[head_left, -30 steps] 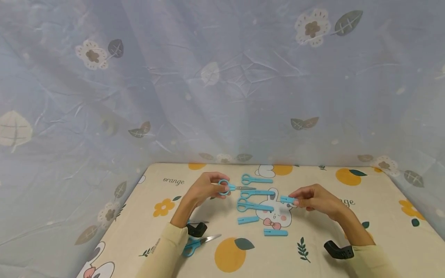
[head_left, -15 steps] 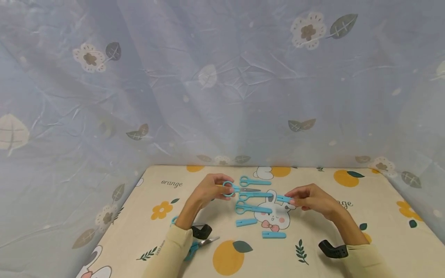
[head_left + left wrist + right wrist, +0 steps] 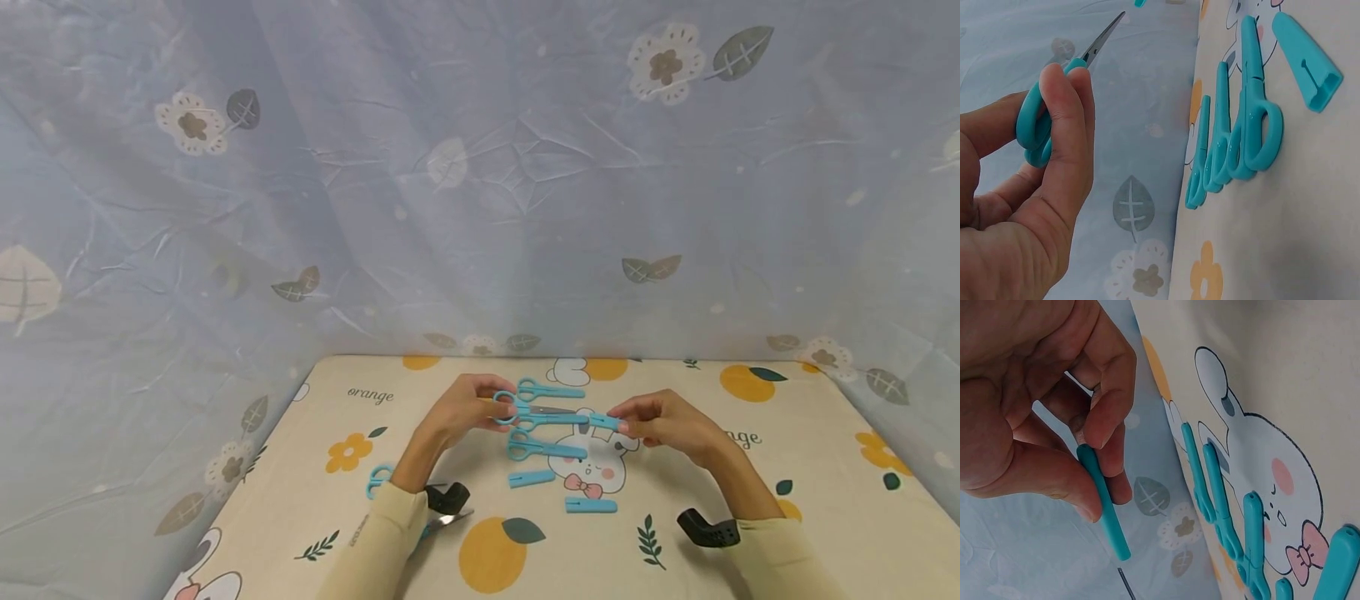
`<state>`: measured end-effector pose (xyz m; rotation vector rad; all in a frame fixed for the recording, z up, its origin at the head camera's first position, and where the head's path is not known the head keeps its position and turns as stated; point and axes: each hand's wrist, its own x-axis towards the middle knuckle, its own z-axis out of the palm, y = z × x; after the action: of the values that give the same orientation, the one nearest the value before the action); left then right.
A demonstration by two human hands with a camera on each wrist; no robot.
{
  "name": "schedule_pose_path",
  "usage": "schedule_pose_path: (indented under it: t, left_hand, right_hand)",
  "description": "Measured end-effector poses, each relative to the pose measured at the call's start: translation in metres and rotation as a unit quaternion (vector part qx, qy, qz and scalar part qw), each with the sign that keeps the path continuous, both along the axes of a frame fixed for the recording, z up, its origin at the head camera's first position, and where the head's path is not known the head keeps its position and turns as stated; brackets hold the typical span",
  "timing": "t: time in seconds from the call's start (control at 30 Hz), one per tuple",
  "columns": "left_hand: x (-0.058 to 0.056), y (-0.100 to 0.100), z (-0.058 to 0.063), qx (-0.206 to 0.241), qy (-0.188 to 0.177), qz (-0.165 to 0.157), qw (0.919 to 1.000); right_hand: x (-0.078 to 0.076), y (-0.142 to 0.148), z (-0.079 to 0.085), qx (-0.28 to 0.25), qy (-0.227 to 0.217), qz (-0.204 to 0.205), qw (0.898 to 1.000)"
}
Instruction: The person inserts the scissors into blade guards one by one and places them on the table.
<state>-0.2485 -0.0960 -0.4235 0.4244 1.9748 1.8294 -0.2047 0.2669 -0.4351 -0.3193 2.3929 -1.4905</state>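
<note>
My left hand (image 3: 467,407) holds a pair of scissors by its blue finger loops (image 3: 1030,119), the bare metal blades pointing right. Between right thumb and fingertips, my right hand (image 3: 667,423) pinches a blue scissors cover (image 3: 1107,509). A small gap separates the cover's free end from the blade tip in the right wrist view. Below the hands lie three sheathed scissors, roughly in a column: far scissors (image 3: 558,392), middle scissors (image 3: 562,419) and near scissors (image 3: 555,451). Two loose covers rest closer to me, a left cover (image 3: 531,479) and a right cover (image 3: 591,506).
Beside and partly beneath my left forearm are two unsheathed scissors, one showing its blue loops (image 3: 377,481), the other its blades (image 3: 452,518). A patterned cloth (image 3: 577,558) covers the table. Grey-blue curtain (image 3: 480,208) hangs at the back and sides.
My left hand has moved right with the scissors, and my right hand has moved left with the cover, so blade tip and cover are much closer together.
</note>
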Motion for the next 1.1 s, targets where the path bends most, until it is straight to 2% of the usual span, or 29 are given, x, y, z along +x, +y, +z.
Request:
schedule_pose_path:
  t: [0.8, 1.1]
  left_hand:
    - [-0.001, 0.009, -0.001, -0.01, 0.007, -0.019, 0.9998]
    - [-0.002, 0.011, -0.002, -0.009, 0.01, -0.027, 0.9995]
  right_hand:
    - [-0.006, -0.011, -0.001, -0.01, -0.01, -0.01, 1.0]
    - [-0.008, -0.013, 0.0, -0.013, 0.0, 0.005, 1.0]
